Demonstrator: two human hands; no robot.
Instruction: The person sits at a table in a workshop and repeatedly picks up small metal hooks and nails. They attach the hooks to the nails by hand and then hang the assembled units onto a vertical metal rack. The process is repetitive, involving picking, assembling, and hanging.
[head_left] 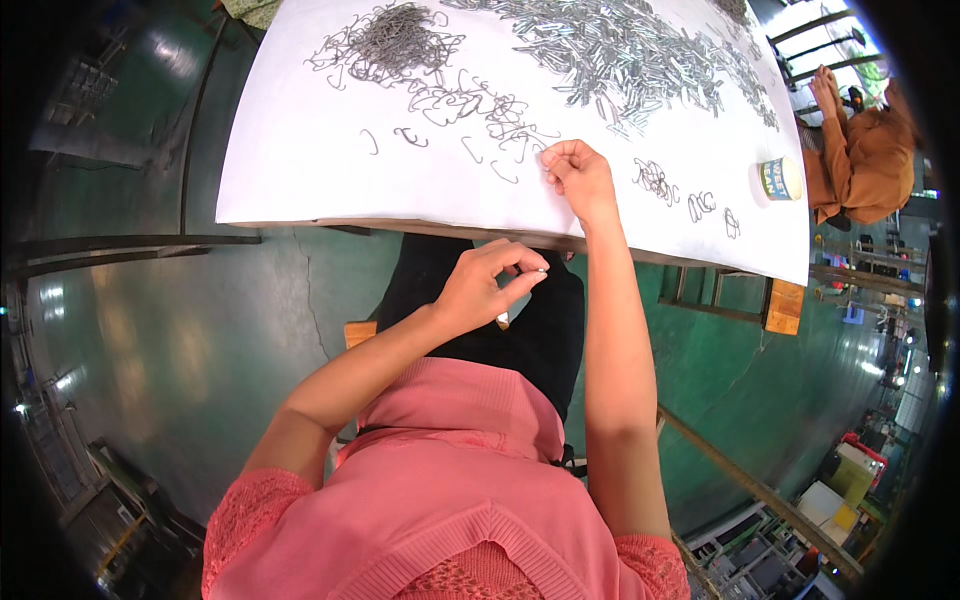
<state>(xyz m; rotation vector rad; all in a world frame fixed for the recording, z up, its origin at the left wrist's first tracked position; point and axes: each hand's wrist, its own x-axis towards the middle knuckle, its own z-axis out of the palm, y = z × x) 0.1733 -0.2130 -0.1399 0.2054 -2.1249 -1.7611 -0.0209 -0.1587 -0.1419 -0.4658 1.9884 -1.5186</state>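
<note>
The left hand [483,285] is held in the air below the near edge of the bench [300,170], over a dark lap. Its fingers are curled and its thumb and forefinger are pinched together on a small metal piece [541,271], which shows as a bright glint at the fingertips; what kind of piece it is cannot be made out.

The right hand [577,175] is stretched forward onto the white bench top, resting just past the near edge. Its fingers are bent into a loose fist with the tips pressed down against the surface; whether anything is gripped under them cannot be told.

Just to the left of the right hand, and beyond it, a scatter of loose wire hooks [470,105] is spread on the white surface, some of them lying singly close to the fingertips. Farther beyond these, a dense tangle of dark wire hooks [392,40] is heaped. Beyond and to the right of the right hand, a broad heap of shiny metal clips [630,50] is spread across the bench. Near the right of that hand, a few small clusters of hooked wires [655,180] are laid out, and farther right a small round cup [780,179] is stood near the bench's edge. Past the bench's far right corner, another person in an orange top [865,150] is seated.
</note>
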